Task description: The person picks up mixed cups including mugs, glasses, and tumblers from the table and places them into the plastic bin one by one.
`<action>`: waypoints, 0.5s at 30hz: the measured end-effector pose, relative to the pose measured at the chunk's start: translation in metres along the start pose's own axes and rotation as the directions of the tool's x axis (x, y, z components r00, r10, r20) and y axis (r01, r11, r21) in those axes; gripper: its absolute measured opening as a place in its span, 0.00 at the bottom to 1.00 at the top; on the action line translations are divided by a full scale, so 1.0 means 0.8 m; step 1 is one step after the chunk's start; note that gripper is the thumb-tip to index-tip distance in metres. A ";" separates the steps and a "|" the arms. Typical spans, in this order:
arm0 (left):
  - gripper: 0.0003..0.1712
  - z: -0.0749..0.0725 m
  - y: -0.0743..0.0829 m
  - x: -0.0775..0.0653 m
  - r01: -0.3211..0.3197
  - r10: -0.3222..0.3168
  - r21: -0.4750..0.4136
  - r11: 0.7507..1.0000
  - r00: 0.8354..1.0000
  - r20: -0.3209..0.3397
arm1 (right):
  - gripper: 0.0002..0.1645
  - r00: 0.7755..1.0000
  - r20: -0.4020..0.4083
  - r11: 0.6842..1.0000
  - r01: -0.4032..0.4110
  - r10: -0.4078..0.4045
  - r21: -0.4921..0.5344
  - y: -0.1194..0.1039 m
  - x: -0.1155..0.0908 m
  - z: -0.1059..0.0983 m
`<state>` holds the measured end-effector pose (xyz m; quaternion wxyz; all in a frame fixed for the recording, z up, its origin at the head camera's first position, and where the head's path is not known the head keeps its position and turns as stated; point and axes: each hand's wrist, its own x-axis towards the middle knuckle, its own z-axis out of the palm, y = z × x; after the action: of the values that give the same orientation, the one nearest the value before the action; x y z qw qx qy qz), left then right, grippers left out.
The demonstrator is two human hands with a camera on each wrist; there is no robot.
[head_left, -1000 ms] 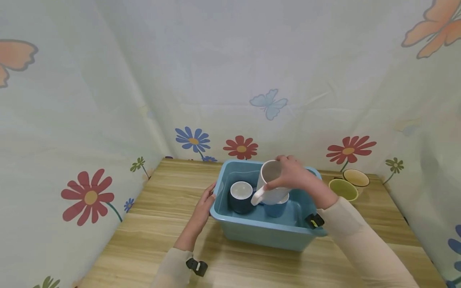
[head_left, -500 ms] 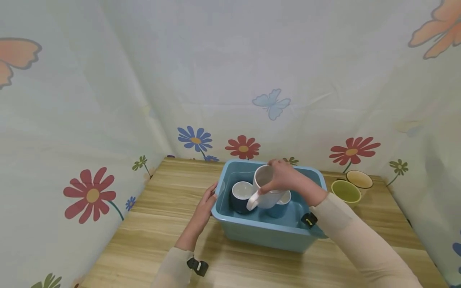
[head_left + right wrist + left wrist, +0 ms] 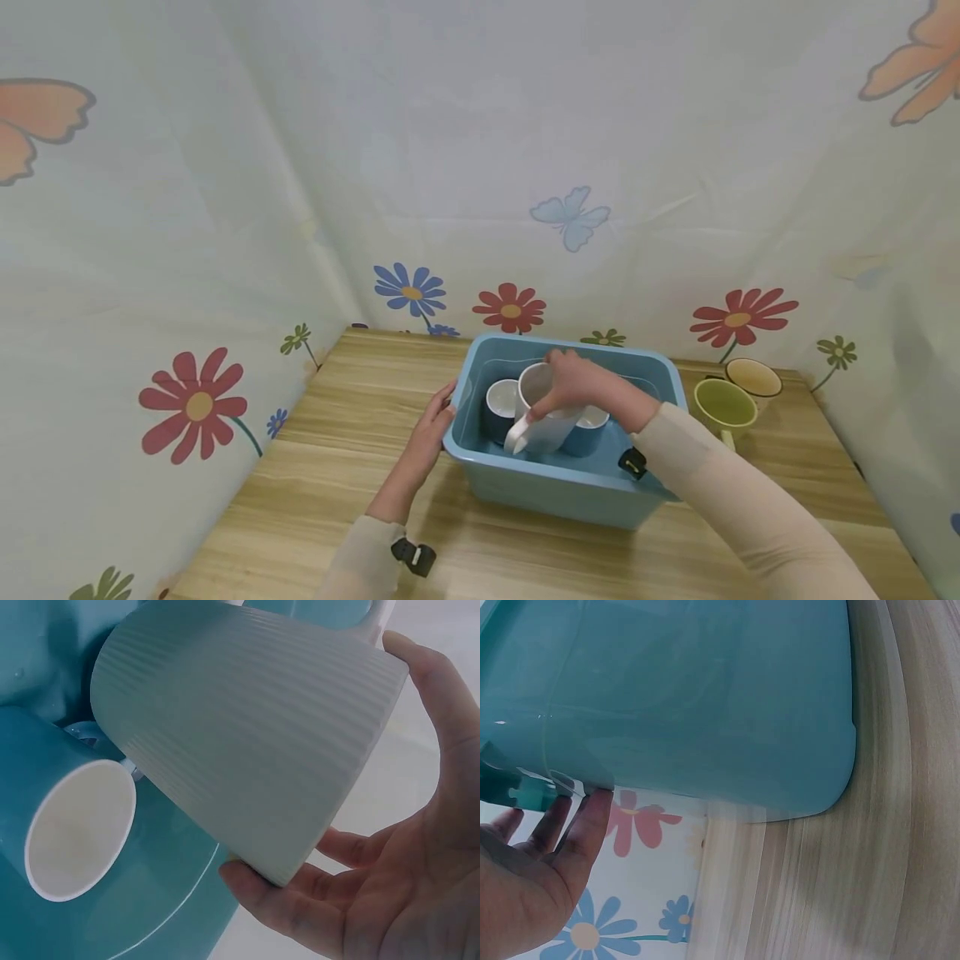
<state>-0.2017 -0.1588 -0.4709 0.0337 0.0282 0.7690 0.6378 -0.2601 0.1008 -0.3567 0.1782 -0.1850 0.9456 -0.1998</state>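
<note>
A white ribbed mug (image 3: 545,432), tilted, is lowered partly inside the blue plastic basin (image 3: 555,493). My right hand (image 3: 581,383) holds that mug by its rim, thumb and fingers on opposite sides in the right wrist view; its handle points toward me. Beside it in the basin stand a dark navy mug (image 3: 498,410) with white inside and a blue mug (image 3: 585,440), partly hidden by the white mug and my hand. My left hand (image 3: 426,433) rests on the basin's left side, fingertips touching the outer wall below the rim in the left wrist view.
On the wooden table (image 3: 360,400), right of the basin, stand a green mug (image 3: 726,406) and a cream mug (image 3: 754,377) with a dark rim, close together. A flower-printed cloth (image 3: 450,167) hangs behind and along the sides of the table.
My right hand has moved left and down with the white mug, bringing it lower into the basin, near the navy mug. My left hand stays on the basin's side.
</note>
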 end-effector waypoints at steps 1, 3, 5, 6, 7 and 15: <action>0.32 0.000 0.001 0.000 -0.005 0.005 0.001 1.000 1.000 0.003 | 0.60 1.000 0.007 1.000 0.002 -0.002 -0.009 0.000 0.001 0.001; 0.32 0.000 0.002 -0.001 -0.011 0.011 0.001 1.000 1.000 0.004 | 0.60 1.000 0.018 1.000 0.006 -0.005 -0.024 0.000 0.003 0.003; 0.32 0.001 0.004 -0.001 -0.009 0.009 -0.002 1.000 1.000 0.005 | 0.60 1.000 0.027 1.000 0.003 -0.002 -0.030 0.001 0.006 0.006; 0.32 0.001 0.004 -0.001 -0.010 0.010 -0.003 1.000 1.000 0.005 | 0.60 0.999 0.032 1.000 -0.001 0.002 -0.031 0.001 0.007 0.007; 0.32 0.001 0.005 -0.002 -0.012 0.012 -0.005 1.000 1.000 0.005 | 0.61 0.999 0.037 1.000 -0.006 0.007 -0.028 0.001 0.008 0.009; 0.32 0.002 0.005 -0.004 -0.012 0.012 -0.002 1.000 1.000 0.001 | 0.62 0.998 0.064 1.000 -0.012 0.012 0.009 0.000 0.013 0.018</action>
<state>-0.1984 -0.1569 -0.4670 0.0303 0.0331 0.7682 0.6386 -0.2632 0.0919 -0.3720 0.2102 -0.1848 0.9395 -0.1974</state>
